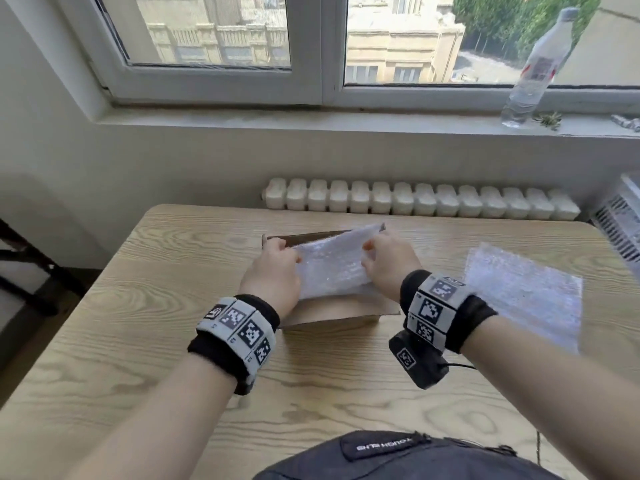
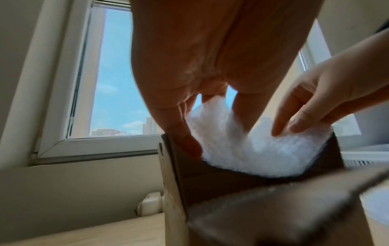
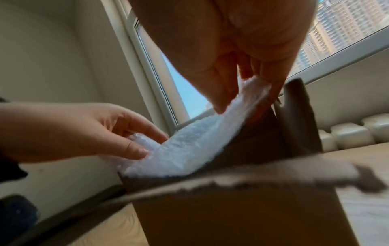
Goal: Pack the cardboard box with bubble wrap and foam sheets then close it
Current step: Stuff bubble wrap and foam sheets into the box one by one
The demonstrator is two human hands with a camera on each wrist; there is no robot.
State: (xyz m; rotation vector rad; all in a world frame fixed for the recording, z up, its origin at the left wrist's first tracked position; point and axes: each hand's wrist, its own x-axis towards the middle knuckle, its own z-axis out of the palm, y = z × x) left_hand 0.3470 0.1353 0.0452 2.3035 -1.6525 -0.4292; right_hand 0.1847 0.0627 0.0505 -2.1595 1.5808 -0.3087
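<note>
The cardboard box (image 1: pixel 329 315) stands open in the middle of the table (image 1: pixel 138 341). The left hand (image 1: pixel 273 271) and right hand (image 1: pixel 389 263) pinch one bubble wrap sheet (image 1: pixel 330 268) at its two ends, probably to lower it flat inside. A second sheet (image 1: pixel 523 292) waits at 3 o'clock of the box.

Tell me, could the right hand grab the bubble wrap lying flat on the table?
Probably yes. The spare bubble wrap sheet lies uncovered beside the right hand, but that hand is pinching the bubble wrap over the box.
</note>
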